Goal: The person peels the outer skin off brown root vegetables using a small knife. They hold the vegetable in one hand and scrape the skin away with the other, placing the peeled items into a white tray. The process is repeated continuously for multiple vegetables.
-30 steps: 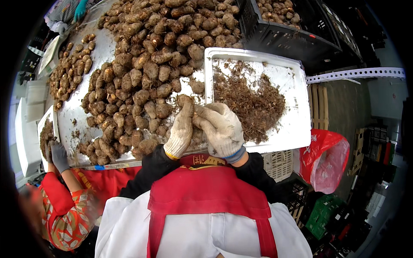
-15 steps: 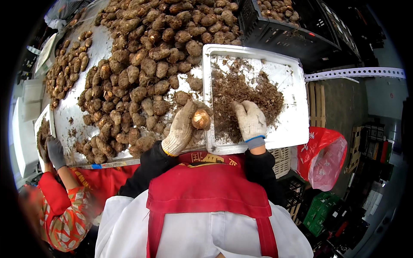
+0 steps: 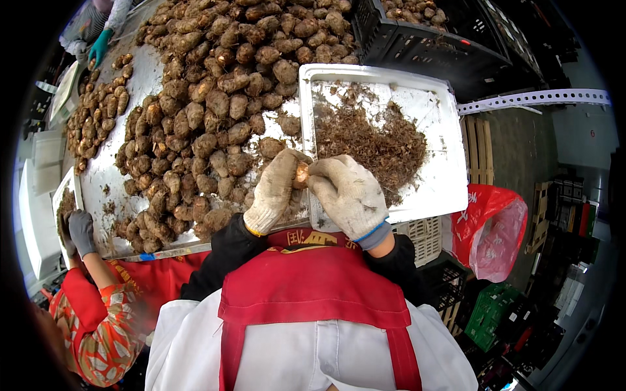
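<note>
A metal counter (image 3: 124,176) carries a broad heap of brown tubers (image 3: 215,98), its far end cut off by the rim. A white tray (image 3: 450,163) beside it holds a pile of brown fibrous trimmings (image 3: 378,140). A red plastic bag (image 3: 492,225) hangs at the right. The left hand (image 3: 274,192) and right hand (image 3: 349,195), both in soiled white gloves, close their grip together on one tuber (image 3: 301,173), mostly hidden between them, over the tray's near left edge.
</note>
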Available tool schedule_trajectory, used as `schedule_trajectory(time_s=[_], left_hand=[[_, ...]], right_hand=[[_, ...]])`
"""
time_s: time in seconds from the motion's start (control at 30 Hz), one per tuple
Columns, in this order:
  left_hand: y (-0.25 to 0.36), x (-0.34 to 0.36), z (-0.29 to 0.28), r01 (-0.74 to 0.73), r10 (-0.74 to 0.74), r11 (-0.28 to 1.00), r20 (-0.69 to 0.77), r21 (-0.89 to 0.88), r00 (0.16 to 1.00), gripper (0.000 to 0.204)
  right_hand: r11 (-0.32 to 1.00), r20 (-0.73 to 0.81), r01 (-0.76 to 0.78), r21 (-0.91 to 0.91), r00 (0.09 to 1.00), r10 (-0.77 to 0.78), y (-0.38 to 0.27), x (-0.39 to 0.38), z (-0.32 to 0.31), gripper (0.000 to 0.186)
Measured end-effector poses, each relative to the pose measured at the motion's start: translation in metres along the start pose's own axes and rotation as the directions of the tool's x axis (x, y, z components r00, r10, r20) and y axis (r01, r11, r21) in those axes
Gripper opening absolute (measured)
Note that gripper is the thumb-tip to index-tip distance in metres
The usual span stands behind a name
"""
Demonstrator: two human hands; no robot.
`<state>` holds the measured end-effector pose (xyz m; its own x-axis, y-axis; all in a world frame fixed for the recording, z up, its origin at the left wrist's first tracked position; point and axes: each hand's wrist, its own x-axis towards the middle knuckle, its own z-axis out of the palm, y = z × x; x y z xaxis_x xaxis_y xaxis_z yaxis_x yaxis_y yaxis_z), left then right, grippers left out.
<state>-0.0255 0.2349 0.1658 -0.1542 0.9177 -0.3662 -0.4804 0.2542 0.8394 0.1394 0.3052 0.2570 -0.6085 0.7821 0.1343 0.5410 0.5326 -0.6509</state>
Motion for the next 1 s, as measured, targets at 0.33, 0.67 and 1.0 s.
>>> schedule_trajectory(time_s=[0.33, 0.67, 1.0], left_hand=[[0.017, -0.008, 0.001, 0.079, -0.086, 0.994, 0.097, 0.075, 0.991, 0.026], [-0.01, 0.011, -0.002, -0.189, 0.098, 0.902, 0.242, 0.388, 0.965, 0.032], [0.015, -0.004, 0.01, -0.081, 0.072, 0.996, 0.183, 0.044, 0.98, 0.049]], right_hand=[[0.979, -0.011, -0.204, -0.002, 0.979, 0.204, 0.03, 0.006, -0.003, 0.022], [0.988, 0.014, -0.013, 0.154, 1.0, 0.011, 0.012, 0.0, 0.019, 0.029], [0.83, 0.204, -0.401, 0.388, 0.915, 0.347, 0.019, 0.0, -0.001, 0.028]])
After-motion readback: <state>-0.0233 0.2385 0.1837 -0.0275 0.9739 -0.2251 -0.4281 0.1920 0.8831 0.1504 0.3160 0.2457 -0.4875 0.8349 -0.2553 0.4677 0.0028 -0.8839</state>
